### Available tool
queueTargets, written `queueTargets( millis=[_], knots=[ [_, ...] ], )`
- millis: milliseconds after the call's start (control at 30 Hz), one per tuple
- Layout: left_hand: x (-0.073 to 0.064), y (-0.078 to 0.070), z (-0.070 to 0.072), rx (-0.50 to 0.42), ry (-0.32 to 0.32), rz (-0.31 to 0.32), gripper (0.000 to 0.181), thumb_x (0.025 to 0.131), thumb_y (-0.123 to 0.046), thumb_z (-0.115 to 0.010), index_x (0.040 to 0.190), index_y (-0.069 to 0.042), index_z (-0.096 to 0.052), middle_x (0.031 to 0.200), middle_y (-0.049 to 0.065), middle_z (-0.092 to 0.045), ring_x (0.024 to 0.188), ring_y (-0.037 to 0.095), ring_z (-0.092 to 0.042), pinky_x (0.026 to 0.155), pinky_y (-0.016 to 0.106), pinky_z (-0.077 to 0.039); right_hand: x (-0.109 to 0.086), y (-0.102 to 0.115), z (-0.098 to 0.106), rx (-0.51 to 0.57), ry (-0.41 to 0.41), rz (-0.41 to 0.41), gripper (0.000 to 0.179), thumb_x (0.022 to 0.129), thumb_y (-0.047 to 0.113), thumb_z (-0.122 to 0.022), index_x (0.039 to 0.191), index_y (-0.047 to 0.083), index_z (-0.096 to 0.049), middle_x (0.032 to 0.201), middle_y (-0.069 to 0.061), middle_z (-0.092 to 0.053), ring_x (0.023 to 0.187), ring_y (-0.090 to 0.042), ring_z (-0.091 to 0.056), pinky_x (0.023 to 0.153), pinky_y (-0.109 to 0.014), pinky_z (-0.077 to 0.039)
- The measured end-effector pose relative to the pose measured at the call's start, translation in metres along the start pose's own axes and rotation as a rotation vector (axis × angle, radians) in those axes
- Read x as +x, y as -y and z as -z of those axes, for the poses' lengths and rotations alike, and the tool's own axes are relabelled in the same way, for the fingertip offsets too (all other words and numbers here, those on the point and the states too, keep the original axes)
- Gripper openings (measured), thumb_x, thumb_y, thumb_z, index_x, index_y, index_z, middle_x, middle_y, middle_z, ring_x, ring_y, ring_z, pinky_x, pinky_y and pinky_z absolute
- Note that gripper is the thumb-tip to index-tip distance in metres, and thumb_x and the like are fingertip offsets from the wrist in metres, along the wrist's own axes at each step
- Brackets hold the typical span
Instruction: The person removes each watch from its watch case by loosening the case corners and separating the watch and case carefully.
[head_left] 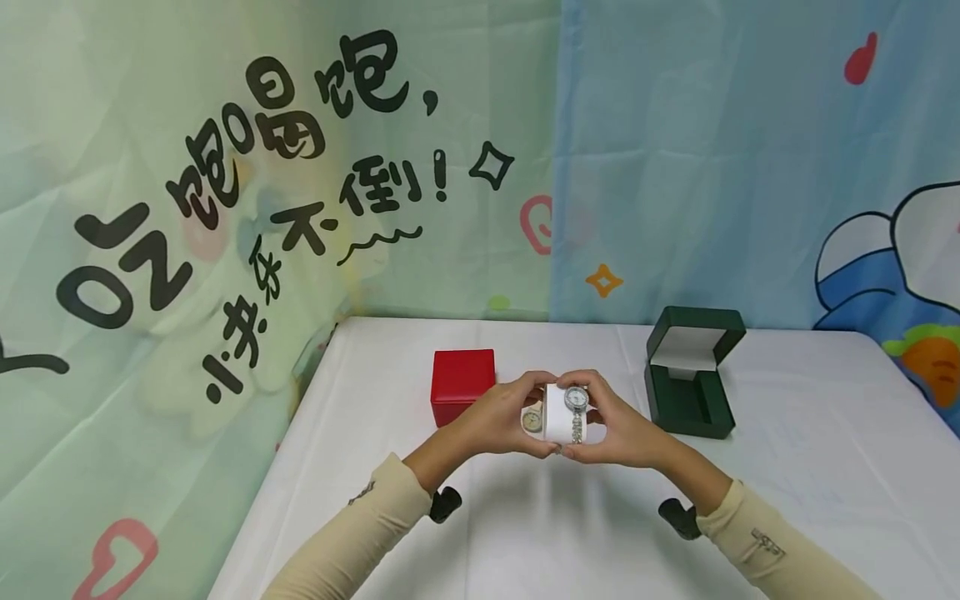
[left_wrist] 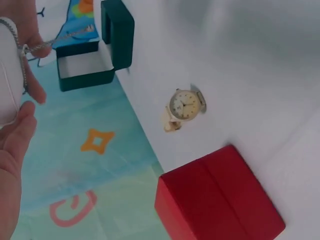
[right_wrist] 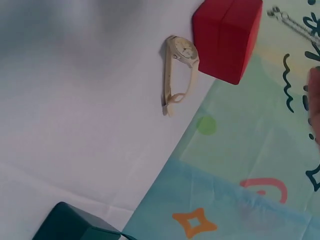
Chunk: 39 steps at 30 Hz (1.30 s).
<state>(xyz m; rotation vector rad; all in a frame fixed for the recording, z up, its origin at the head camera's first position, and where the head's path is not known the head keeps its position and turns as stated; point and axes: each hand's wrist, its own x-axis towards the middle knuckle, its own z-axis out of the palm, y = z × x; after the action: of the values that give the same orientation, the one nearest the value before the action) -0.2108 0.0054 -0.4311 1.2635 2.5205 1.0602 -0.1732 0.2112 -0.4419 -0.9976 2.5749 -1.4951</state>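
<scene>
A white cushion (head_left: pixel 557 421) is held up over the table between both hands, and a silver watch (head_left: pixel 576 398) with a metal bracelet lies against it. My left hand (head_left: pixel 504 414) grips from the left, fingers above and thumb below. From the right, my right hand (head_left: pixel 621 423) pinches at the top and bottom edges. One bracelet end (left_wrist: pixel 70 36) hangs free of the cushion in the left wrist view. Behind the hands, a beige-strapped watch (right_wrist: pixel 182 52) stands on the table, partly hidden in the head view. Fingers cover parts of the cushion.
A closed red box (head_left: pixel 462 379) stands behind my left hand. At the back right, a dark green box (head_left: pixel 688 408) has its lid raised, showing a white lining. A white cloth covers the table (head_left: pixel 555 533), with printed curtains (head_left: pixel 675 167) behind it.
</scene>
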Motion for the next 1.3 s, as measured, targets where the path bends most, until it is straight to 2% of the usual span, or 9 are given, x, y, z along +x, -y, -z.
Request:
queueTargets(
  millis=[133, 367, 533, 733, 933, 1067, 1200, 1300],
  knots=[
    [-0.001, 0.002, 0.0, -0.069, 0.002, -0.021, 0.072, 0.07, -0.018, -0.078, 0.128, -0.008, -0.037, 0.119, 0.007, -0.058, 0.107, 0.014, -0.059, 0.087, 0.012, -0.045, 0.001, -0.002, 0.0, 0.065, 0.001, 0.019, 0.068, 0.07, 0.003, -0.075, 0.119, 0.0, -0.027, 0.125, -0.019, -0.035, 0.096, -0.004, -0.05, 0.078, -0.022, -0.051],
    [-0.002, 0.002, 0.001, -0.147, -0.002, -0.047, 0.07, 0.069, -0.012, -0.078, 0.127, -0.006, -0.037, 0.122, 0.009, -0.057, 0.108, 0.017, -0.059, 0.09, 0.014, -0.044, -0.001, -0.001, -0.004, 0.071, -0.033, 0.094, 0.069, 0.068, -0.003, -0.073, 0.117, -0.005, -0.024, 0.122, -0.021, -0.034, 0.097, -0.001, -0.047, 0.074, -0.018, -0.051],
    [-0.003, 0.001, -0.001, -0.128, -0.002, -0.057, 0.07, 0.069, -0.014, -0.078, 0.126, -0.006, -0.039, 0.12, 0.008, -0.058, 0.106, 0.015, -0.06, 0.087, 0.012, -0.045, 0.0, -0.001, -0.006, -0.009, -0.081, 0.154, 0.071, 0.062, 0.0, -0.079, 0.111, -0.003, -0.027, 0.115, -0.012, -0.036, 0.097, -0.002, -0.043, 0.067, -0.021, -0.051],
    [-0.005, 0.002, -0.002, -0.104, -0.002, -0.075, 0.07, 0.068, -0.014, -0.078, 0.126, -0.005, -0.04, 0.119, 0.009, -0.059, 0.106, 0.016, -0.06, 0.088, 0.012, -0.044, 0.001, -0.002, -0.007, -0.076, -0.089, 0.174, 0.075, 0.055, 0.009, -0.085, 0.104, -0.001, -0.029, 0.109, -0.007, -0.036, 0.098, -0.004, -0.04, 0.069, -0.02, -0.048],
    [-0.004, 0.003, -0.002, -0.126, -0.01, -0.089, 0.069, 0.069, -0.013, -0.078, 0.126, -0.005, -0.039, 0.119, 0.009, -0.058, 0.106, 0.015, -0.06, 0.088, 0.012, -0.045, 0.0, -0.004, -0.007, -0.05, -0.107, 0.226, 0.074, 0.057, 0.004, -0.082, 0.108, -0.004, -0.029, 0.11, -0.01, -0.037, 0.096, -0.003, -0.042, 0.066, -0.021, -0.05],
    [-0.004, 0.004, -0.002, -0.153, -0.004, -0.087, 0.069, 0.069, -0.012, -0.078, 0.125, -0.006, -0.039, 0.119, 0.009, -0.058, 0.106, 0.013, -0.06, 0.088, 0.013, -0.045, -0.002, -0.001, -0.007, -0.058, -0.078, 0.191, 0.071, 0.062, 0.0, -0.075, 0.114, -0.003, -0.028, 0.114, -0.011, -0.036, 0.092, -0.004, -0.044, 0.064, -0.022, -0.051],
    [-0.004, 0.004, -0.003, -0.161, -0.013, -0.082, 0.069, 0.069, -0.011, -0.077, 0.125, -0.005, -0.039, 0.119, 0.01, -0.058, 0.106, 0.015, -0.06, 0.088, 0.013, -0.045, -0.004, 0.004, -0.009, -0.166, -0.055, 0.096, 0.068, 0.067, 0.004, -0.069, 0.12, 0.0, -0.026, 0.119, -0.01, -0.033, 0.093, -0.008, -0.041, 0.069, -0.022, -0.048],
    [-0.005, 0.003, -0.004, -0.122, -0.036, -0.063, 0.069, 0.07, -0.014, -0.077, 0.126, -0.005, -0.038, 0.119, 0.009, -0.059, 0.106, 0.015, -0.06, 0.087, 0.012, -0.045, -0.004, 0.007, -0.011, -0.225, -0.044, 0.035, 0.067, 0.069, 0.005, -0.062, 0.125, 0.002, -0.024, 0.124, -0.012, -0.032, 0.094, -0.011, -0.039, 0.072, -0.023, -0.045]
  ],
)
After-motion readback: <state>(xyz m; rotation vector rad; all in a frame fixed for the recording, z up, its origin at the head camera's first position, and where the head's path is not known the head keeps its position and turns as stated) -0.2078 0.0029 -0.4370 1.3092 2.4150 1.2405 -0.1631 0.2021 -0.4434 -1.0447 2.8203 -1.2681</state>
